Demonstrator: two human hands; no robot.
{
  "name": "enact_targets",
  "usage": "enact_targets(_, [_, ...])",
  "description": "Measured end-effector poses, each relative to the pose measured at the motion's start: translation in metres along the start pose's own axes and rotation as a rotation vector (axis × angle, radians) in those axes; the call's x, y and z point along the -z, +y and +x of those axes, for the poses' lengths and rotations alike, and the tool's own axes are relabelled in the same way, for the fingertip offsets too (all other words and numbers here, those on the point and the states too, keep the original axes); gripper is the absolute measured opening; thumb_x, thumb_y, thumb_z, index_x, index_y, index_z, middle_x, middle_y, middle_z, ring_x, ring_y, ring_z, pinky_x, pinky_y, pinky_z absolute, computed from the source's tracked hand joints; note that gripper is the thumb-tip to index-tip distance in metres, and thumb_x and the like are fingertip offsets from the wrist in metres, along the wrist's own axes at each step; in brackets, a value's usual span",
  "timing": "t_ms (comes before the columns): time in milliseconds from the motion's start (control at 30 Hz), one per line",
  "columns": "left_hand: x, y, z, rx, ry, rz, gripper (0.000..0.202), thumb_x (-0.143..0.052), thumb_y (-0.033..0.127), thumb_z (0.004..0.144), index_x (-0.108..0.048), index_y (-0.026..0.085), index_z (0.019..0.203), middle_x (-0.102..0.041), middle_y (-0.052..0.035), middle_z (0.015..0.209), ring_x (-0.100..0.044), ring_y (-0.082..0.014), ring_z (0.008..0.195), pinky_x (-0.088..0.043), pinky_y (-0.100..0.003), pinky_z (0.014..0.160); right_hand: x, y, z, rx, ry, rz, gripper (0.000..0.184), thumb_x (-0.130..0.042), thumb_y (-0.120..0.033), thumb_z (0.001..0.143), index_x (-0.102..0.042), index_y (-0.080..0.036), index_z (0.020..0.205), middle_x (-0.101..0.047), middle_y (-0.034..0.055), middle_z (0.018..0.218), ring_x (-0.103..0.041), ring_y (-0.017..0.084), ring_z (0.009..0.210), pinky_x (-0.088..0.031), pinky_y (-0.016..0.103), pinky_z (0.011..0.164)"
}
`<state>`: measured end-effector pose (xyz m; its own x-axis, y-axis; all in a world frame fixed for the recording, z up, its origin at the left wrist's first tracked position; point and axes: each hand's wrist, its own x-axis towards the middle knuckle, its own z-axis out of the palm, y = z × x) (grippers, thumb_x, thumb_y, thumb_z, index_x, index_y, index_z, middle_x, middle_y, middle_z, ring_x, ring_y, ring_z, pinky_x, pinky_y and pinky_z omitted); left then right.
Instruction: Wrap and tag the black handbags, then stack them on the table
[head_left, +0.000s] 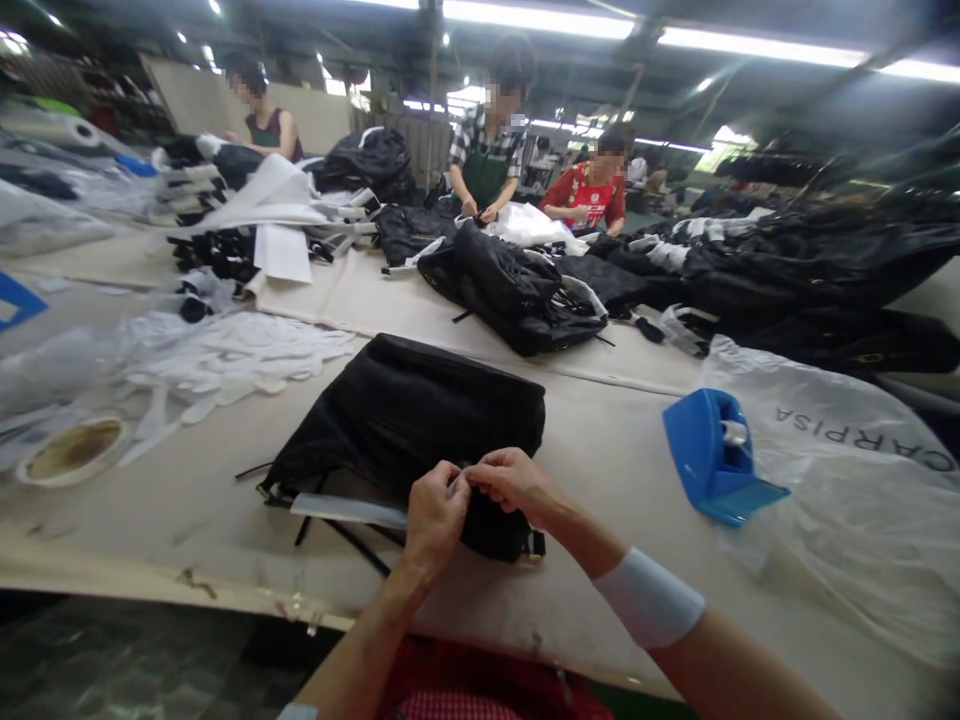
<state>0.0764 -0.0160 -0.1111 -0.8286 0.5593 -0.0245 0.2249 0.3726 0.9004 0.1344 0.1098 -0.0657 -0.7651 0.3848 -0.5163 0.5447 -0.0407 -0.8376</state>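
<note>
A black bag (427, 410) lies on the table in front of me, with thin black straps trailing from its near side. Along that side runs a translucent white strip (349, 509), which passes into my left hand (437, 512). The fingers of this hand are closed around the strip near the bag's lower right part. My right hand (517, 485) meets it there, thumb and fingers pinched on what looks like the strip's whitish end. Fingertips hide most of that end. A pale band wraps my right forearm.
At right stands a blue tape dispenser (709, 455) beside a clear printed plastic bag (847, 480). White cut pieces (240, 360) and a tape roll (73, 450) lie at left. More black bags (517, 285) are piled beyond. Three co-workers (487, 150) work across the table.
</note>
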Motion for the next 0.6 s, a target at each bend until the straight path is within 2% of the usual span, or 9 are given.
enact_targets(167, [-0.001,-0.004,-0.002,-0.041,0.028,0.101,0.017,-0.049,0.021,0.089,-0.063,0.017,0.079,-0.065,-0.0025,0.073,-0.060,-0.0151,0.069,-0.038,-0.025,0.065,-0.001,0.000,0.002,0.001,0.001,-0.062,0.022,-0.062,-0.015,0.079,-0.055,-0.015,0.058,-0.045,-0.0063,0.050,-0.036,0.003,0.042,-0.019,0.017,0.037])
enact_targets(400, [-0.004,-0.006,-0.008,-0.166,0.083,0.330,0.020,-0.046,0.016,0.095,-0.062,0.017,0.083,-0.069,-0.0068,0.083,-0.065,-0.0184,0.077,-0.042,-0.027,0.069,-0.002,0.000,0.006,-0.019,0.004,-0.102,0.027,-0.062,-0.022,0.084,-0.057,-0.014,0.058,-0.048,-0.0050,0.051,-0.038,0.004,0.040,-0.023,0.017,0.036])
enact_targets(600, [-0.008,-0.012,-0.008,-0.242,0.159,0.582,0.022,-0.044,0.016,0.098,-0.063,0.017,0.087,-0.069,-0.0076,0.084,-0.067,-0.0204,0.075,-0.044,-0.028,0.064,-0.006,-0.006,0.011,-0.081,-0.023,-0.117,0.027,-0.059,-0.017,0.081,-0.056,-0.014,0.055,-0.049,-0.0027,0.049,-0.043,0.006,0.040,-0.028,0.017,0.035])
